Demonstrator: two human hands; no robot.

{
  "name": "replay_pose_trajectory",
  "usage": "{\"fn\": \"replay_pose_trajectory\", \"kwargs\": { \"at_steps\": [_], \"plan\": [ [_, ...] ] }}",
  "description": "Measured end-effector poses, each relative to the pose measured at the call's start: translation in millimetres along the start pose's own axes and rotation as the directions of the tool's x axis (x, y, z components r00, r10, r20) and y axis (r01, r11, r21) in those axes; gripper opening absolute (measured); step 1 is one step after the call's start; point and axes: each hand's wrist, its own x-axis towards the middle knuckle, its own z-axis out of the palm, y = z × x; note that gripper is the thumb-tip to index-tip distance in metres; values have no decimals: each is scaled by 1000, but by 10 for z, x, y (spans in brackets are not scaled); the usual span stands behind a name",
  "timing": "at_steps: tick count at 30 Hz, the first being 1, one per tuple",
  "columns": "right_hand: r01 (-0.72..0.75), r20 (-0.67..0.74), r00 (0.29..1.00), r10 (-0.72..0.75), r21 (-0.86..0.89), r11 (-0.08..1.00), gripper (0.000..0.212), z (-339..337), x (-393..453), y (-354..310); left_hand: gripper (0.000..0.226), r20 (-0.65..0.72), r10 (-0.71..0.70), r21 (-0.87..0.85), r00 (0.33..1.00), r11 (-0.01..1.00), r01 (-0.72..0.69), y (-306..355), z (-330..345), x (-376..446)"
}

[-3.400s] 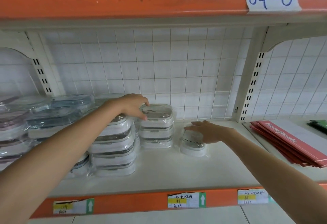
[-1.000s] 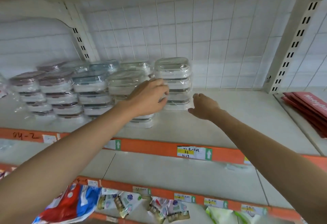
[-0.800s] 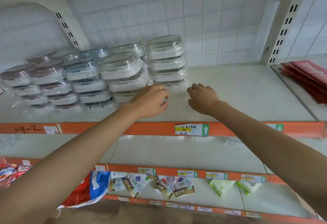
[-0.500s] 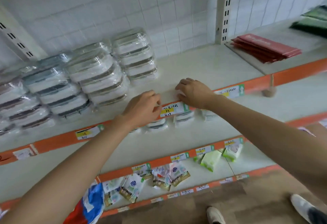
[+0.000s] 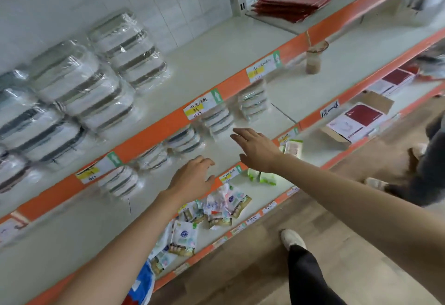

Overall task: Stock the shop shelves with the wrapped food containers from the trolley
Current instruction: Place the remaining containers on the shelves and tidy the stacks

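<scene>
Both hands empty and clear of the shelf: you're between loads, so make the turn to the trolley count.

The upper shelf [image 5: 216, 47] has a wide bare run to the right of the wrapped food containers [image 5: 79, 83], so I'd say bring the next ones to that end and square them against the last stack [image 5: 130, 47]; the trolley isn't in view. The containers sit in neat stacks of pale tubs with dark seams, film glossy and crinkled, likely slippery, so grip the sides. Your left hand [image 5: 192, 179] hangs loosely curled, holding nothing; your right hand [image 5: 258, 149] is spread flat, fingers released.
</scene>
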Motion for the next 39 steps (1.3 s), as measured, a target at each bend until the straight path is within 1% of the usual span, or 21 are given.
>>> {"fn": "replay_pose_trajectory", "kwargs": {
  "at_steps": [2,6,9,11,13,16,18,20,21,24,25,26,28,29,30,32,34,37,39],
  "plan": [
    [-54,22,998,53,56,997,61,135,-3,110,45,29,-27,2,999,1000,27,47,67,149],
    [-161,71,986,153,133,978,61,368,133,448,47,60,-136,-11,989,991,137,157,222,604],
    [-233,55,973,226,216,948,61,489,358,808,49,47,-155,23,987,988,154,228,392,983],
    [-296,50,954,295,301,907,60,647,544,1099,50,36,-178,-30,983,983,179,224,554,1338],
    [-369,62,925,375,383,847,61,832,727,1384,52,25,-211,-165,977,963,212,217,712,1720],
    [-435,87,889,449,467,770,63,1097,1048,1820,54,48,-285,-393,957,876,280,235,908,2284],
    [-458,100,873,477,504,732,65,1206,1256,2081,55,63,-321,-460,945,831,312,222,1030,2666],
    [-465,98,858,504,561,684,66,1280,1460,2310,51,45,-367,-518,929,787,336,154,1158,3047],
    [-459,85,853,516,593,662,66,1308,1561,2408,52,32,-387,-549,921,763,340,118,1222,3210],
    [-408,68,865,498,672,618,71,1354,1813,2600,81,3,-436,-659,900,676,329,8,1382,3607],
    [-384,63,872,486,703,598,76,1374,1880,2641,83,3,-441,-711,898,631,312,-26,1442,3712],
    [-366,60,874,483,734,572,79,1389,1935,2671,77,20,-439,-760,898,577,299,-31,1487,3794],
    [-346,69,865,497,799,492,79,1388,1980,2669,51,67,-412,-855,909,445,265,31,1530,3843],
    [-334,70,860,505,825,455,77,1390,1984,2659,44,83,-401,-888,912,387,251,54,1561,3849],
    [-326,71,857,511,843,428,73,1383,1968,2637,44,90,-391,-903,916,355,240,76,1582,3825],
    [-331,83,853,516,850,410,68,1374,1886,2565,47,78,-385,-917,919,335,218,85,1620,3730],
    [-349,112,853,510,848,399,69,1387,1758,2458,49,81,-401,-919,912,325,225,85,1626,3583],
    [-366,138,846,516,852,373,70,1439,1545,2243,54,118,-410,-916,904,307,259,74,1644,3344],
    [-384,156,835,528,852,355,70,1461,1398,2125,52,156,-415,-922,896,264,283,92,1657,3170]
  ]
}}
